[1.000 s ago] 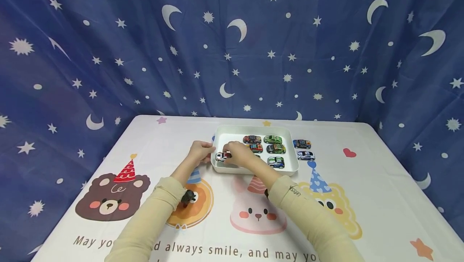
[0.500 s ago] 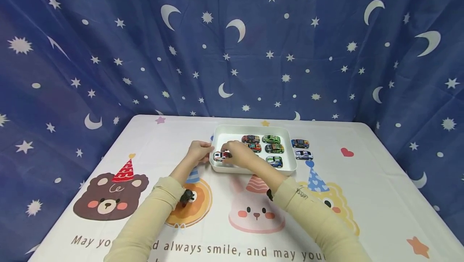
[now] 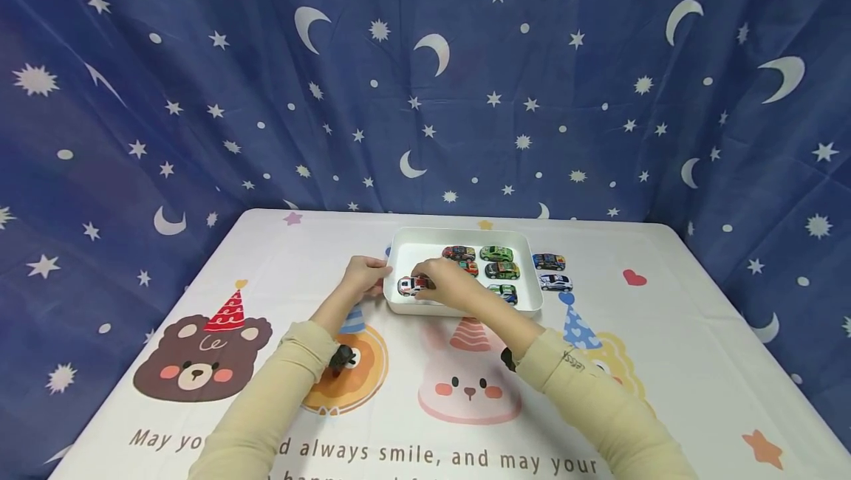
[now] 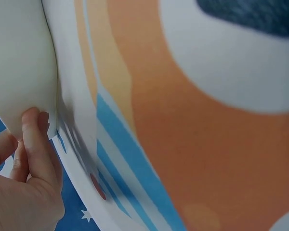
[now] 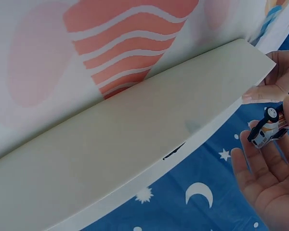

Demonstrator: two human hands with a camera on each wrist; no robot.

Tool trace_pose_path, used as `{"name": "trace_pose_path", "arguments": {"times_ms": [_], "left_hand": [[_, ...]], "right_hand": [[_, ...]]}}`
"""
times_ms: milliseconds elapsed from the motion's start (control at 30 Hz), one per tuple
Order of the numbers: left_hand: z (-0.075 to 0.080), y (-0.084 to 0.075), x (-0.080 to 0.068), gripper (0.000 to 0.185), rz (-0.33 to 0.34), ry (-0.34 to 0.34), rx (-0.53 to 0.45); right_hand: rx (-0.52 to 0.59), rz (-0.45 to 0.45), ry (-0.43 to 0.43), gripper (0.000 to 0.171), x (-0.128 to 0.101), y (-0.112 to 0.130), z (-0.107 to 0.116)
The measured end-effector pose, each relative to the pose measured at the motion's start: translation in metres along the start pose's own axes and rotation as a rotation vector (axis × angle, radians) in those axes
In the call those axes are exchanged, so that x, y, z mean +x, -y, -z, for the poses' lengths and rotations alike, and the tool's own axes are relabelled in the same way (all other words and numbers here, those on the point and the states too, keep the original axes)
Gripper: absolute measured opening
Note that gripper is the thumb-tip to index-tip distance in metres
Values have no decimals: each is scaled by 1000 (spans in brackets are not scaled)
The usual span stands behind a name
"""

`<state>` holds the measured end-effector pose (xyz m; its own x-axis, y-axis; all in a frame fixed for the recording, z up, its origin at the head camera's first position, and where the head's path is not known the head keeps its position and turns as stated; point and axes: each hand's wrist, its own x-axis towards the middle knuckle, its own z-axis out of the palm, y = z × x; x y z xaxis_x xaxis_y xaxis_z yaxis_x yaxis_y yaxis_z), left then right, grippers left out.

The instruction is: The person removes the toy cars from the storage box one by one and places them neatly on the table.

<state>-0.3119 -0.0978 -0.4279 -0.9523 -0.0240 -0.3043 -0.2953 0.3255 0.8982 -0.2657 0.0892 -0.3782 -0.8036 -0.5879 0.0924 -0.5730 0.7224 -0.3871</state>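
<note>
In the head view, near the middle of the frame, I see the right hand (image 3: 448, 280) pinching a white race car toy (image 3: 407, 286) at the lower left of the white tray (image 3: 419, 309). Car and hand have just slid a bit right. In the left wrist view, at lower left, the left hand (image 4: 31, 168) pinches the tray's edge. In the right wrist view, at the right edge, fingers hold the car, so I think its spot isn't settled yet.

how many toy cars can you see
8: white car in the right hand; dark car, green car, orange car, green-black car and blue-green car in the tray; blue car and pale car right of it. The hand may hide more.
</note>
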Motion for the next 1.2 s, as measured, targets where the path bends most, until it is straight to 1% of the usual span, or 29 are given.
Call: {"name": "trace_pose_path", "arguments": {"times_ms": [133,267,433,500,600,667,733,900,1067,1200], "left_hand": [[0,0,1,35,11,1,2],[0,0,1,34,21,-13,15],[-2,-1,3,34,6,-17,33],[-2,-1,4,34,1,-16,39],[-3,-2,5,33,13,-25,45],[-3,-1,5,33,15,-28,50],[-4,-1,5,33,9,-24,52],[-6,1,4,34,-19,-7,47],[-4,3,3,33,-20,-3,46],[-1,0,2,34,-25,-3,38]], "right_hand": [[-10,24,-15,31,-5,-3,1],[-2,67,-40,30,-14,-6,4],[33,87,-85,29,-26,-11,12],[51,83,-91,29,-30,-13,15],[50,98,-84,29,-36,-18,17],[30,111,-78,28,-40,-21,18],[14,113,-81,28,-45,-24,19],[5,72,-79,32,-57,-31,23],[-9,76,-86,31,-69,-38,26],[-24,76,-98,30,-77,-45,32]]}}
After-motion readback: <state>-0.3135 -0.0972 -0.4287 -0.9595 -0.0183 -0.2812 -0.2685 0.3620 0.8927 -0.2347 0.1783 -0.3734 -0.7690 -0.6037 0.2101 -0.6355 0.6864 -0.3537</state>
